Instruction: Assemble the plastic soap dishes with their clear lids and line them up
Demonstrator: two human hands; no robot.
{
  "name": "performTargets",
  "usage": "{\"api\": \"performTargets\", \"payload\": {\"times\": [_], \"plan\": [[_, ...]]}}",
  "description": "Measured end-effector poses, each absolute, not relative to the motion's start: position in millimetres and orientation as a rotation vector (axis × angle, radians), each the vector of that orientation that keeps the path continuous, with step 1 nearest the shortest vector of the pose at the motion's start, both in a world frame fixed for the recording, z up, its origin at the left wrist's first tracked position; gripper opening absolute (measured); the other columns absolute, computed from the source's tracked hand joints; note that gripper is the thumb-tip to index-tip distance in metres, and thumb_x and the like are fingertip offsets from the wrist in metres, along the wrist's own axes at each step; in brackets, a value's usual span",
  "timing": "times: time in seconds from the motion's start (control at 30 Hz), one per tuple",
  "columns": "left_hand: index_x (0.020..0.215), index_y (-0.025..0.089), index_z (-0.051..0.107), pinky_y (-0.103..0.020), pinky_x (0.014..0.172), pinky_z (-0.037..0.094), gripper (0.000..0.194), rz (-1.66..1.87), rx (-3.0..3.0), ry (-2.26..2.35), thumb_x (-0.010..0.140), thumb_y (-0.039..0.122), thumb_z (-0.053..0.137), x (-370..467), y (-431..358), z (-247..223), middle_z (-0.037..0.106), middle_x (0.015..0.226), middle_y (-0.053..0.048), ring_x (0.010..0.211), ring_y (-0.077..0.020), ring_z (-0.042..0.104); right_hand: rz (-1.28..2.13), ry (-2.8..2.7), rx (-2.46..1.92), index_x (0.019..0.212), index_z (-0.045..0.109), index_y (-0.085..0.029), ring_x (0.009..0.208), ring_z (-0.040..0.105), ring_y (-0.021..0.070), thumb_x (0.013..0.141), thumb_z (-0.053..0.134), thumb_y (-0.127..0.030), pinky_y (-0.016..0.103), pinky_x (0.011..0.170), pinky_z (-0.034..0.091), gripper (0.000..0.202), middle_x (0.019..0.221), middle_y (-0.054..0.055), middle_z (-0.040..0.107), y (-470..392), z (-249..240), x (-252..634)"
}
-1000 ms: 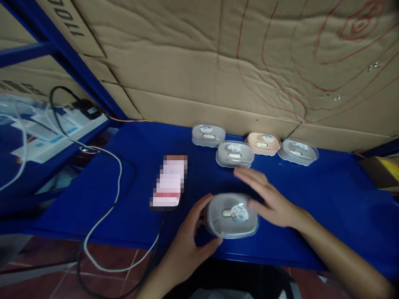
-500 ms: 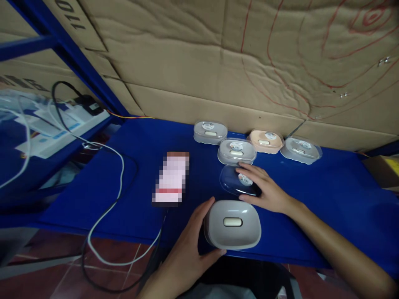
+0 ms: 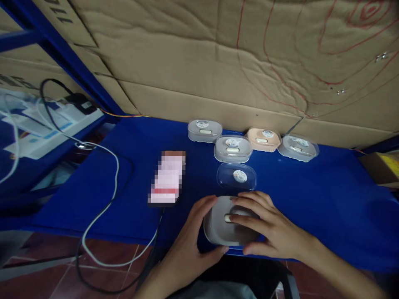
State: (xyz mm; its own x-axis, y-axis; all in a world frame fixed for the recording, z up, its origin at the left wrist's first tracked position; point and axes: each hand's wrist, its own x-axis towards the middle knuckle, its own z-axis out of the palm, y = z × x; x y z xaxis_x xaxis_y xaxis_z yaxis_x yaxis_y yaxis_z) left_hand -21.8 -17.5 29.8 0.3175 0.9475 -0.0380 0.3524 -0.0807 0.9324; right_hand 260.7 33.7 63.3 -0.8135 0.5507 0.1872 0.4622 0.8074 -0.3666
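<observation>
A grey oval box (image 3: 218, 232), like a soap box, with a cream oblong piece (image 3: 227, 218) in the middle of its top, sits at the table's front edge. My left hand (image 3: 199, 232) is curved around its left side, thumb at the near edge and fingers at the far left corner. Over the right half spreads my right hand (image 3: 264, 224), its fingers stretched out. One fingertip touches the cream piece and another lies by the far rim; the thumb is at the near right edge. Just behind the box lies a clear lid (image 3: 232, 176) with a round label.
Several lidded boxes stand behind: two grey ones (image 3: 205, 132) (image 3: 233, 149), a peach one (image 3: 263, 140) and another grey one (image 3: 298, 149). Left of them lies a phone (image 3: 167, 178) with a blurred screen. A looping white cable (image 3: 116, 174) crosses the blue table (image 3: 311, 195). Cardboard (image 3: 174, 62) walls the back.
My right hand has let go of the clear lid, leaving it on the table, and has come nearer to me onto the grey box. My left hand stays around the box.
</observation>
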Motion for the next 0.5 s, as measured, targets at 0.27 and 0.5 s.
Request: {"api": "performTargets", "payload": {"times": [0.27, 0.5], "plan": [[0.163, 0.047, 0.034, -0.06, 0.128, 0.036, 0.092, 0.756, 1.616, 1.211, 0.087, 0.031, 0.084, -18, -16, 28, 0.037, 0.173, -0.008, 0.159, -0.0382, 0.037, 0.555, -2.551, -0.813, 0.138, 0.065, -0.023, 0.153, 0.039, 0.0332, 0.095, 0.077, -0.045, 0.05, 0.122, 0.044, 0.05, 0.155, 0.015, 0.051, 28, 53, 253], [0.164, 0.048, 0.036, -0.061, 0.128, 0.035, 0.088, 0.727, 1.556, 1.239, 0.091, 0.024, 0.079, -20, -29, 18, 0.041, 0.173, -0.004, 0.158, -0.0369, 0.04, 0.734, -2.372, -0.882, 0.127, 0.071, -0.028, 0.143, 0.054, 0.0297, 0.095, 0.077, -0.042, 0.042, 0.113, 0.053, 0.035, 0.155, 0.012, 0.05, 28, 50, 272]]}}
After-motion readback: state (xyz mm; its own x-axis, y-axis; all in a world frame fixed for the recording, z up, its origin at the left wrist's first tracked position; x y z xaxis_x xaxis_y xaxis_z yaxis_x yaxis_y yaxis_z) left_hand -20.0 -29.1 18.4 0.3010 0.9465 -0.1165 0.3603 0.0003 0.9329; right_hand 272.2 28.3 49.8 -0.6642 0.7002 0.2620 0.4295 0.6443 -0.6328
